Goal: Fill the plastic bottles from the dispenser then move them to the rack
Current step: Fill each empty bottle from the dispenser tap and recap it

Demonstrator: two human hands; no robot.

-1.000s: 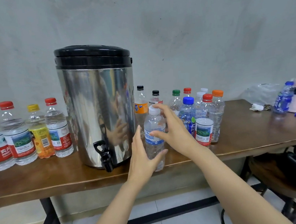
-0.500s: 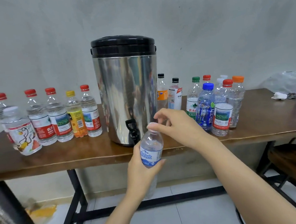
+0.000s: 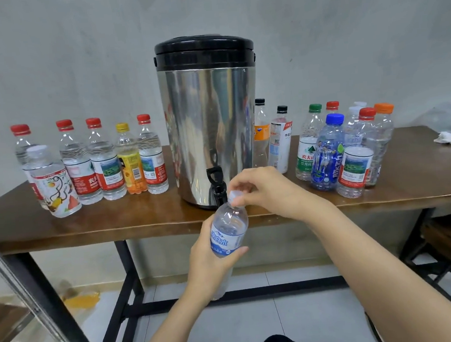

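Left hand (image 3: 209, 260) grip wrapped round bottle (image 3: 229, 229), right hand (image 3: 271, 191) pinching its cap (image 3: 235, 195), forearms outstretched

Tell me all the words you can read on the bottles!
"凉白水": held bottle, in the left hand.
"农夫山": green-capped bottle.
"农夫": red-labelled bottle, left of the dispenser.
"脉动": blue bottle.
"外星": white-labelled bottle.
Other labels: too small or blurred.
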